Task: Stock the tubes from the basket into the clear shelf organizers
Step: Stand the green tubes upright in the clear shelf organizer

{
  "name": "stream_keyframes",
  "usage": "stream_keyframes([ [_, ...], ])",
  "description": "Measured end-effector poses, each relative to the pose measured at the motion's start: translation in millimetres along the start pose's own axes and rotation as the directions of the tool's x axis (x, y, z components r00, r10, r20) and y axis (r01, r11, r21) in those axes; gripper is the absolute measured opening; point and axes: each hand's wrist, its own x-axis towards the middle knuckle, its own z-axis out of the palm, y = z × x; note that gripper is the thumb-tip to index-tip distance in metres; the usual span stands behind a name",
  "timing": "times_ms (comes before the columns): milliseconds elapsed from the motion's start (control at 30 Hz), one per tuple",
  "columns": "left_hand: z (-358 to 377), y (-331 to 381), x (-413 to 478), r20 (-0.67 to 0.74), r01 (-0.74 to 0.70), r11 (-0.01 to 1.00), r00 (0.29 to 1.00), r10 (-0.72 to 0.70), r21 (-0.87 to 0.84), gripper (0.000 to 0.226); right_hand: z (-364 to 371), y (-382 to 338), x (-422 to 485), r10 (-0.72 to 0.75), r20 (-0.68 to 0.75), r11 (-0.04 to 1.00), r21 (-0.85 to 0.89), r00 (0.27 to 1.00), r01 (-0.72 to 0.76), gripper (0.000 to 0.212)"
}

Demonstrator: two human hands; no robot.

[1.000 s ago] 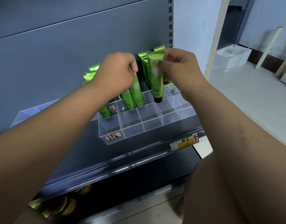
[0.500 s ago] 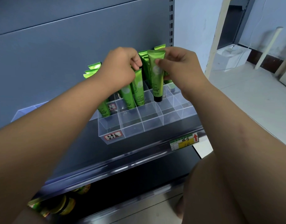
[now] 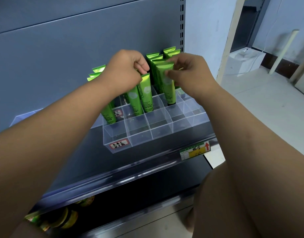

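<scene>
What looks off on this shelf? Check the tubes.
Nothing stands out: no spill, no damage. Tubes stand cap down, slightly tilted, in the organizer; its front row holds none. The right hand pinches one tube.

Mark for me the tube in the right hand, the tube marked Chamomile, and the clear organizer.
Right-hand tube (image 3: 167, 90): head view, middle of its green body.
Chamomile tube (image 3: 145, 93): head view, printed front of its body.
Clear organizer (image 3: 162, 134): head view, front wall.
</scene>
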Motion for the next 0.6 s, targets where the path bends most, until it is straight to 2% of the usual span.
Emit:
stream_keyframes([
  [200, 0.9, 0.2, -1.5, -0.006, -0.029, 1.000, 1.000, 0.029, 0.006, 0.049, 7.7, 6.0, 4.9, -0.023, 0.063, 0.978, -0.206, 0.998, 0.036, 0.025],
  [433, 0.0, -4.1, -0.7, -0.024, -0.014, 1.000, 1.000, 0.013, -0.002, 0.050, 8.8, 5.6, 10.7, 0.045, 0.038, 0.962, -0.270, 0.998, -0.033, 0.033],
  [600, 0.3, -2.0, -3.1, -0.034, -0.013, 1.000, 0.999, 0.013, -0.014, 0.046, 6.9, 2.7, 11.0, 0.040, 0.016, 0.947, -0.320, 0.999, -0.032, 0.034],
])
